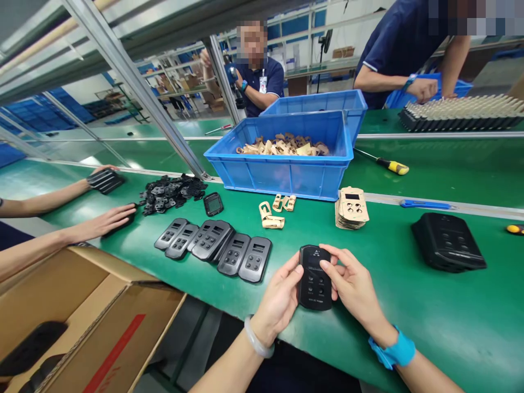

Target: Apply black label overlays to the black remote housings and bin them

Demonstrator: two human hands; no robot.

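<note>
A black faceplate (315, 292) with several round buttons and a dark window is held upright above the green bench. My left hand (278, 297) grips its left edge, thumb on the front. On the other side, my right hand (352, 281) holds the right edge, its thumb pressing near the window. Left of my hands lies an overlapping row of black button panels (210, 240). A stack of tan cut-out sheets (352, 204) sits beyond my right hand, with peeled tan scraps (272, 221) beside it. Farther right is a stack of glossy black faceplates (448, 243).
A blue bin (282, 177) of tan scraps stands ahead. Small black parts (167, 194) are heaped near a co-worker's hands (114, 218). A screwdriver (393, 165) and a blue utility knife (426, 204) lie right. An open cardboard box (123, 327) stands lower left. Two people work opposite.
</note>
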